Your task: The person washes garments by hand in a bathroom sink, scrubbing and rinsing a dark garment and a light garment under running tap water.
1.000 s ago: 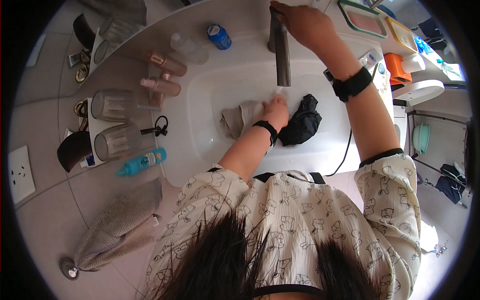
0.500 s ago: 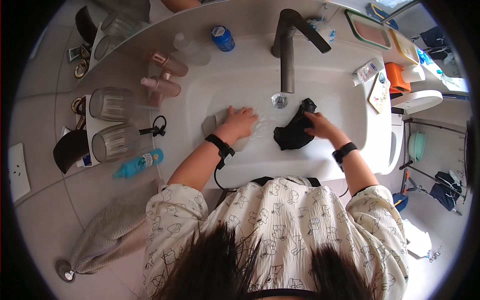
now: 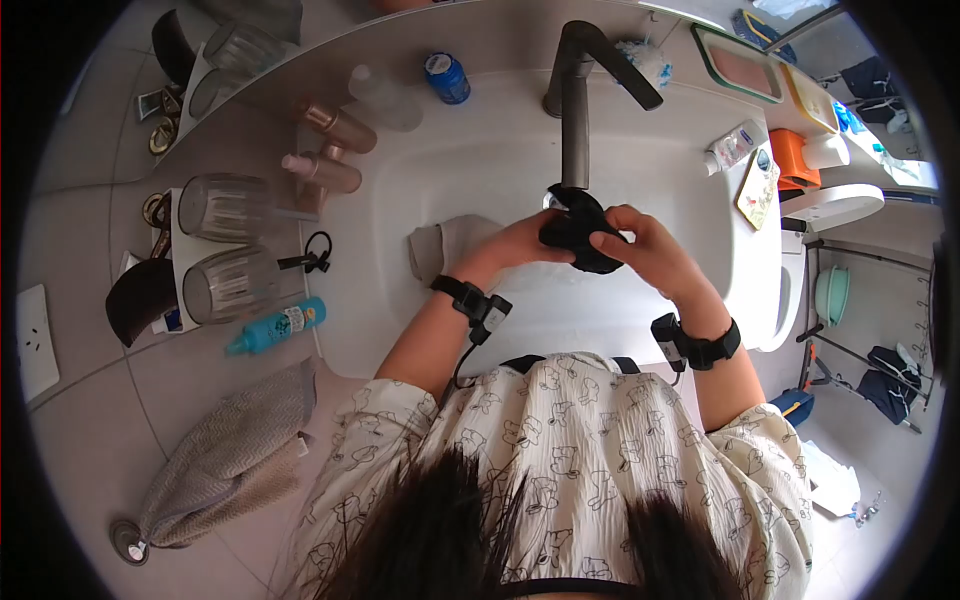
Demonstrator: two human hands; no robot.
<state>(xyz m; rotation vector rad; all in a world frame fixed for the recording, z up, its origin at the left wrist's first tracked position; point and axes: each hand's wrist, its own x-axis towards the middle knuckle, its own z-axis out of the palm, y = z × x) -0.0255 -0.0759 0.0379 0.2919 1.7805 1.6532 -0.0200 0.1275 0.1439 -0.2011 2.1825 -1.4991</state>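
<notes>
A bunched black cloth [image 3: 582, 235] is held up under the dark faucet [image 3: 575, 130]. My left hand [image 3: 525, 243] grips its left side with closed fingers. From the right, my right hand [image 3: 648, 248] pinches the same cloth, thumb in front. Its exact kind cannot be made out in the folds. Behind my left hand, a wet beige-grey cloth [image 3: 440, 247] lies on the bottom of the white sink [image 3: 400, 200]. The drain is mostly hidden by the black cloth and my hands.
Pink bottles [image 3: 335, 172] and a blue jar [image 3: 446, 78] stand along the sink's back left. Glass cups [image 3: 228, 208] sit in a wall holder, near a turquoise bottle [image 3: 280, 325]. A small clear bottle [image 3: 733, 147] lies at the right rim. A towel [image 3: 235, 450] hangs lower left.
The black cloth has been lifted from the sink bottom to the faucet. My left hand has left the beige-grey cloth and moved right onto the black one.
</notes>
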